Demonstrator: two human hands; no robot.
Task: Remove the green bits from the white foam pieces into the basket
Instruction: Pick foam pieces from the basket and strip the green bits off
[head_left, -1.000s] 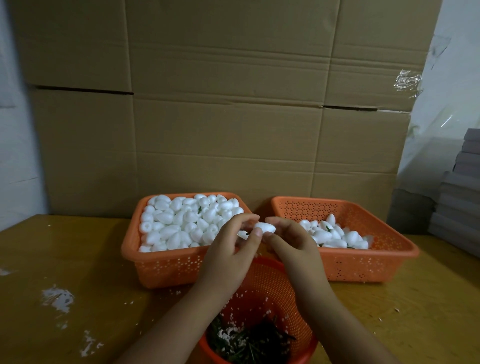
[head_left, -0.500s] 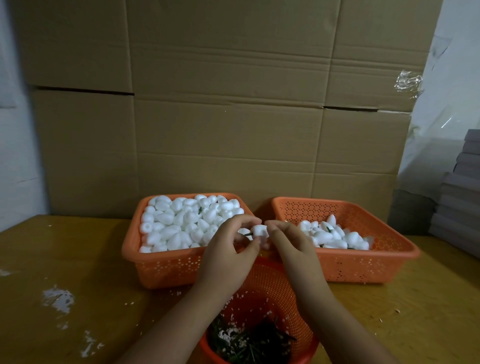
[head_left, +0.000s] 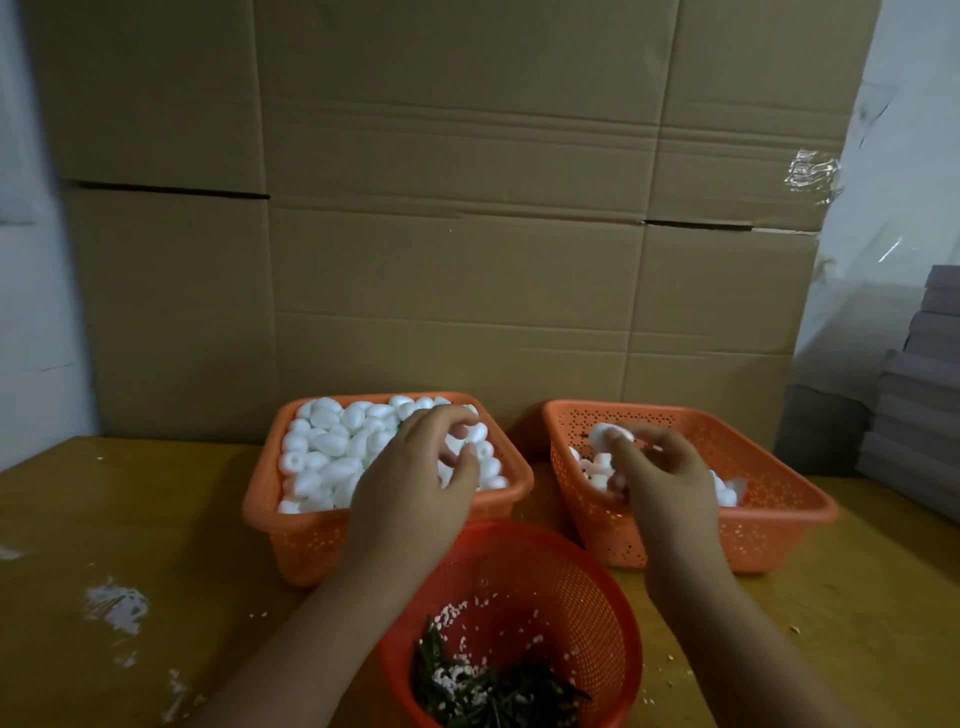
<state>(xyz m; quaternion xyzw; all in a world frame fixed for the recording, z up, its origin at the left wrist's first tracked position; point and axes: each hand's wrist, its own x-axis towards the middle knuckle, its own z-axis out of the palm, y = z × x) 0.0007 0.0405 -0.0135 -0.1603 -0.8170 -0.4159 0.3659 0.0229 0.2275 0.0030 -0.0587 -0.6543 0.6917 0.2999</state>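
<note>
My left hand (head_left: 410, 488) reaches over the left orange basket (head_left: 311, 540), which is heaped with white foam pieces (head_left: 327, 447). Its fingers are curled and apart, and the fingertips touch the pile. My right hand (head_left: 660, 473) pinches one white foam piece (head_left: 602, 434) above the right orange basket (head_left: 779, 514), where a few more foam pieces (head_left: 724, 493) lie. The round orange basket (head_left: 597, 582) stands nearest me between my forearms and holds dark green bits (head_left: 493, 691) mixed with white crumbs.
Tall cardboard boxes (head_left: 447, 260) form a wall right behind the baskets. A stack of grey flat items (head_left: 919, 405) stands at the far right. White smears (head_left: 114, 605) and foam crumbs lie on the yellow-brown table (head_left: 130, 519).
My hands were together over the round basket, working one foam piece. They have parted: the left hand moved to the full left basket, and the right carried the piece over the right basket.
</note>
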